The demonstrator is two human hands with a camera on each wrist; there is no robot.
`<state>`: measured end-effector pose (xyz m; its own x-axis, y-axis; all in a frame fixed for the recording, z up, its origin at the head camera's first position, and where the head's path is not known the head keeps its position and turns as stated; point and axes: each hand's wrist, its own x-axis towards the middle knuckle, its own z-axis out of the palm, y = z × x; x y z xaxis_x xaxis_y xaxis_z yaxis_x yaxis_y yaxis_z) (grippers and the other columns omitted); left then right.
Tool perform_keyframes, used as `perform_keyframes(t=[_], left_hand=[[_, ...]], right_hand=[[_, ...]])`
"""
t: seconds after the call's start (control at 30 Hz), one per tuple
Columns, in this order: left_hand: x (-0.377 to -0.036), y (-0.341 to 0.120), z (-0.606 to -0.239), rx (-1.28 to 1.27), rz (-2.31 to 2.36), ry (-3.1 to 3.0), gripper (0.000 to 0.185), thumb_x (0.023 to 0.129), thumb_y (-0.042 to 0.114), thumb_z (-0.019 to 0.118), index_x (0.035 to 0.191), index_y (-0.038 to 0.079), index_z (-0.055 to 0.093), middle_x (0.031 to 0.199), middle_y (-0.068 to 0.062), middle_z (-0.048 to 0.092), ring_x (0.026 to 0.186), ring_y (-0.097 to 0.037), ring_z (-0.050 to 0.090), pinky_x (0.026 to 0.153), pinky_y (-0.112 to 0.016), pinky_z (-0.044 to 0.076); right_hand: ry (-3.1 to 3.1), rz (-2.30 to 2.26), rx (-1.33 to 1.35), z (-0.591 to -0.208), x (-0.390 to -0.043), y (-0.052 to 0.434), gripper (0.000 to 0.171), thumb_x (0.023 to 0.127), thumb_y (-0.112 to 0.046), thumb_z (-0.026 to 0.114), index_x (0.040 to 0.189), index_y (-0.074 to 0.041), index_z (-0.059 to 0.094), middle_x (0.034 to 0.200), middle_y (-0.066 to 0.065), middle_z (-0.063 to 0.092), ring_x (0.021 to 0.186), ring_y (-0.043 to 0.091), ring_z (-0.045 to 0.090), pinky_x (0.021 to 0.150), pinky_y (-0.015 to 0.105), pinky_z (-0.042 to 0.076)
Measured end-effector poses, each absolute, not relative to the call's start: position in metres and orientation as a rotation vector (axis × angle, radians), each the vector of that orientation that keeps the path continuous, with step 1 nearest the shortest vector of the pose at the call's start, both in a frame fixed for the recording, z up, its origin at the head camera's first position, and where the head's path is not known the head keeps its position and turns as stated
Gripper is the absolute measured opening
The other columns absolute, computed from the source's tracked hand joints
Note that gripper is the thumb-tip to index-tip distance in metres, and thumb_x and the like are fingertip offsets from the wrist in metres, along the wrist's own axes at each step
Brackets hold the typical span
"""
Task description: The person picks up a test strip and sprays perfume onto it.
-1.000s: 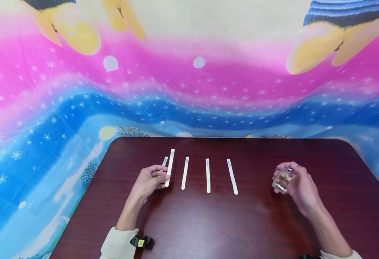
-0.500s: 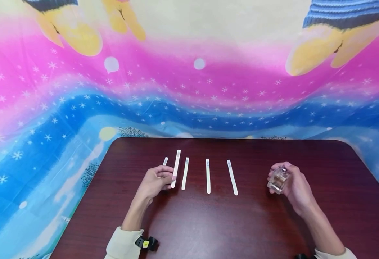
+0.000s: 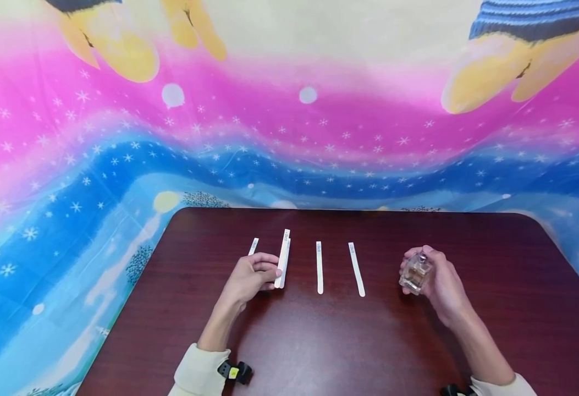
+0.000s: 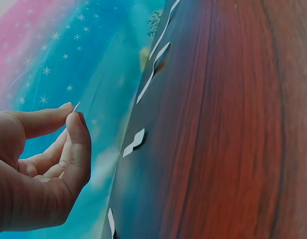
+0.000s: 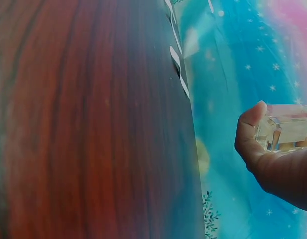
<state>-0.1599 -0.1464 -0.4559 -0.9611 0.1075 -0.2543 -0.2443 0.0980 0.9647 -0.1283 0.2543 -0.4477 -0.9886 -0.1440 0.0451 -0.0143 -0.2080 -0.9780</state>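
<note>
Between thumb and fingers, my left hand (image 3: 249, 279) pinches a white perfume test strip (image 3: 282, 257) with small print near its top. The left wrist view shows this strip (image 4: 76, 106) nearly edge-on at the fingertips. In the head view it overlaps another strip lying on the table. My right hand (image 3: 445, 291) grips a square clear glass perfume bottle (image 3: 414, 274), tilted, with the thumb by its top. Part of the bottle (image 5: 290, 130) is cut off in the right wrist view. Left of the held strip, a table strip (image 3: 253, 245) is partly hidden by my left hand.
Two more strips lie spaced apart on the dark wood table (image 3: 348, 341): a near-straight one (image 3: 319, 269) and a slanted one (image 3: 356, 269) to its right. A colourful printed cloth (image 3: 249, 121) hangs behind the table's back edge.
My left hand has moved right with the pinched strip, from beside the leftmost table strip to over the second one. My right hand has moved left with the bottle.
</note>
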Motion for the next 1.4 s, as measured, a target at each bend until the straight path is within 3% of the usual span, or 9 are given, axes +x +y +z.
perform_keyframes(t=[0.43, 0.83, 1.4], left_hand=[[-0.158, -0.132, -0.455, -0.102, 1.953, 2.086, 0.030, 0.093, -0.004, 0.075, 0.122, -0.008, 0.068, 0.091, -0.008, 0.074, 0.070, -0.010, 0.065, 0.064, -0.023, 0.061], [-0.157, -0.122, -0.453, -0.055, 1.955, 2.069, 0.033, 0.092, -0.006, 0.074, 0.124, -0.010, 0.067, 0.087, 0.001, 0.071, 0.070, -0.008, 0.066, 0.064, -0.022, 0.061], [-0.153, -0.102, -0.454, -0.008, 1.948, 2.039, 0.030, 0.092, -0.004, 0.075, 0.121, -0.008, 0.069, 0.092, -0.007, 0.074, 0.070, -0.009, 0.068, 0.065, -0.022, 0.062]], right_hand=[[1.939, -2.355, -0.092, -0.445, -0.129, 0.239, 0.047, 0.118, -0.039, 0.032, 0.106, -0.019, 0.072, 0.093, 0.000, 0.073, 0.077, 0.017, 0.071, 0.059, 0.037, 0.062], [1.967, -2.317, -0.063, -0.441, -0.132, 0.222, 0.045, 0.118, -0.042, 0.033, 0.104, -0.022, 0.071, 0.093, 0.001, 0.072, 0.074, 0.017, 0.069, 0.059, 0.037, 0.062], [2.012, -2.241, -0.001, -0.442, -0.137, 0.203, 0.041, 0.117, -0.043, 0.035, 0.105, -0.021, 0.068, 0.093, 0.000, 0.070, 0.073, 0.017, 0.067, 0.059, 0.037, 0.062]])
